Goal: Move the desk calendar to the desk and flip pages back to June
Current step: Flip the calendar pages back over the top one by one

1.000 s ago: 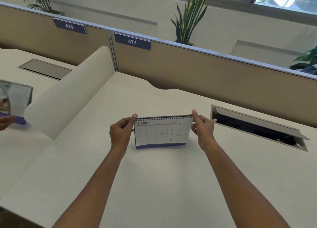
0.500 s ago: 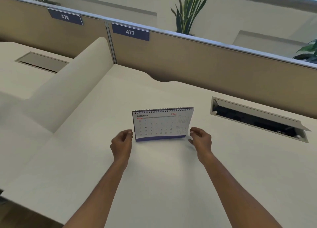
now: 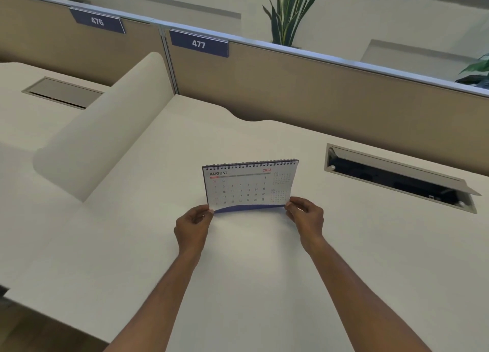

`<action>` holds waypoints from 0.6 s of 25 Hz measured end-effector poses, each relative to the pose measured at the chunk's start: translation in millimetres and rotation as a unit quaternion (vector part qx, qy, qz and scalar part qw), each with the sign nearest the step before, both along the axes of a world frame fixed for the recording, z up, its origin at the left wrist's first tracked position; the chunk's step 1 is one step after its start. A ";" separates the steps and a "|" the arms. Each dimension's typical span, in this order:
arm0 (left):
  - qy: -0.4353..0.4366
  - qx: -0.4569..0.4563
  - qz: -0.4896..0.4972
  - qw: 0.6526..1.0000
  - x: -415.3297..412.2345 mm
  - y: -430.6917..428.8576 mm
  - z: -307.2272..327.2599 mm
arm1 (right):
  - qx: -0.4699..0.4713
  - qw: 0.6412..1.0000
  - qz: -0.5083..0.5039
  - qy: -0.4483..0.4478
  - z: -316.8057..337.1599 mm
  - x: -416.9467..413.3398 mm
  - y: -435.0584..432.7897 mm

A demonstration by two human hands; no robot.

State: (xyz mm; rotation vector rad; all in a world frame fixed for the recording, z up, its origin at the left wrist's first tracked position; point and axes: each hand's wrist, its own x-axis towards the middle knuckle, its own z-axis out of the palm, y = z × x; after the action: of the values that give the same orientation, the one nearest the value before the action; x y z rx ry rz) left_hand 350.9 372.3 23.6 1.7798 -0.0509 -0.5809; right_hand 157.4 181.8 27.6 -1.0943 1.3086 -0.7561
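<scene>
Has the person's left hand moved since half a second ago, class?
Yes. The left hand has come forward, toward the 477 partition, and now pinches the desk calendar at its lower left corner.

- Bright, even daylight; soft shadow on the surface (image 3: 251, 246) under the hands.
- Wide-angle bending of partition lines toward edges.
- Slightly soft small print.

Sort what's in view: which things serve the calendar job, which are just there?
In the job: desk calendar showing August; left hand and right hand pinching its bottom corners; desk.
Just there: open cable hatch, closed hatch, signs 476 and 477, plants.
</scene>
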 end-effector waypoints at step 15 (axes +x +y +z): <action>0.038 -0.048 0.005 0.998 -7.4 14.0 2.2 | -0.006 1.000 0.007 -0.023 10.2 -17.8 7.4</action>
State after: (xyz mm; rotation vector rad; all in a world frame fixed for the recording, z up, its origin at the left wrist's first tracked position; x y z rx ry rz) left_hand 343.5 386.4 25.8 1.6622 -0.0178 -0.6276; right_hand 139.6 189.2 37.8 -1.0885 1.2575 -0.7751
